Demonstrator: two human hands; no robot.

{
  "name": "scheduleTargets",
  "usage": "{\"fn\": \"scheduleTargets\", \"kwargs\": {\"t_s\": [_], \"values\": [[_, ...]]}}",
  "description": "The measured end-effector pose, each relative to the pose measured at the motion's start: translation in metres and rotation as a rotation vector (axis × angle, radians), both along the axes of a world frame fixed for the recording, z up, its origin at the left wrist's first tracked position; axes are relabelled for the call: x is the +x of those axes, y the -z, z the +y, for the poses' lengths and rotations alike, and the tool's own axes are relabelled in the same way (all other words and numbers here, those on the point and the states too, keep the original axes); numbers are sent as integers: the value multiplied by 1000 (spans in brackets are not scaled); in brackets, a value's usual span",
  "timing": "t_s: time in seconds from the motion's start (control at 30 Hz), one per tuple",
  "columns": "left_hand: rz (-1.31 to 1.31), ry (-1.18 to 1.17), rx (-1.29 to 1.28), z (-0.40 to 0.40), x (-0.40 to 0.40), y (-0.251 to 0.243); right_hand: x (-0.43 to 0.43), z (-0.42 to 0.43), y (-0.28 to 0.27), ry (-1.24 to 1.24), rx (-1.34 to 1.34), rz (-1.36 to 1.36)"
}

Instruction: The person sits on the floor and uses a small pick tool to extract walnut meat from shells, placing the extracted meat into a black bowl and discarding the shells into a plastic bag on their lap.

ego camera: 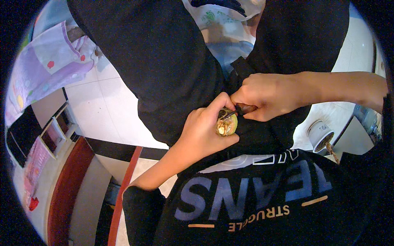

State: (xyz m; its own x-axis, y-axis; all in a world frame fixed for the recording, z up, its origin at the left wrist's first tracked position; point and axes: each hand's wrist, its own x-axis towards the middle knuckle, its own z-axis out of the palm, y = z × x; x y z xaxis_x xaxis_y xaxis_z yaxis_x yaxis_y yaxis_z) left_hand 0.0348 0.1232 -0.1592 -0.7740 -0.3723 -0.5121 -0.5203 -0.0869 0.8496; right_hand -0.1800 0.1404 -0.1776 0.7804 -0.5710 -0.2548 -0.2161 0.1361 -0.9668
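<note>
In my left hand, between thumb and fingers, is a round green-skinned fruit or nut, its cut or broken side facing up with a pale and brown inside. My right hand is closed around the brownish handle of a small tool. The tool's thin dark blade or shaft reaches across the top of the fruit; its exact kind cannot be told. Both hands are close together over my lap, above dark trousers.
Past my knees lies a translucent plastic bag with green print. A white pot holding a dry brown stem stands at the right. Patterned purple cloth hangs at the left, near a red-brown curved edge.
</note>
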Motion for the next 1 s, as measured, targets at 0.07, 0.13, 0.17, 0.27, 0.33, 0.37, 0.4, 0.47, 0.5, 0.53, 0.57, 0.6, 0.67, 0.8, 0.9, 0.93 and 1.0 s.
{"fn": "scheduleTargets", "kwargs": {"t_s": [0.07, 0.13, 0.17, 0.27, 0.33, 0.37, 0.4, 0.47, 0.5, 0.53, 0.57, 0.6, 0.67, 0.8, 0.9, 0.93, 1.0], "values": [[10, 5, -15, 0, -1, -2, 2, -1, -1, -91, 45, 47], [5, 16, -14, 1, 0, -2, 3, 1, 1, -97, 109, 43], [-2, 25, -9, 1, 0, -2, 3, 2, 3, -96, 105, 45], [45, 27, -21, -1, -1, 1, 4, 3, 5, -117, 62, 74], [47, 30, -14, -3, -1, 0, 5, 2, 5, -71, 5, 28], [47, 33, -6, -4, -1, -1, 5, 1, 5, -71, 4, 30], [49, 31, -6, -4, 0, -1, 5, 0, 5, -84, 26, 28], [86, 32, -18, -4, 1, 0, 5, -1, 4, -99, 47, 29], [88, 28, -20, -4, 2, 1, 5, -2, 4, -108, 66, 19], [92, 35, -21, -3, 3, 3, 4, -3, 3, -118, 86, 10], [96, 42, -23, -3, 4, 3, 5, -3, 3, -123, 84, 12], [100, 39, -24, -4, 3, 3, 5, -3, 4, -113, 69, 4], [105, 69, -56, -6, 3, 2, 4, -3, 5, -105, 53, 0], [114, 73, -38, -7, 4, 3, 6, -3, 5, -103, 60, -10], [125, 72, -25, -8, 5, 2, 6, -7, 4, -123, 73, 1], [114, 82, -41, -9, 4, 1, 6, -8, 3, -147, 80, 16], [103, 93, -57, -11, 4, 0, 6, -11, 2, -166, 66, 37]]}}
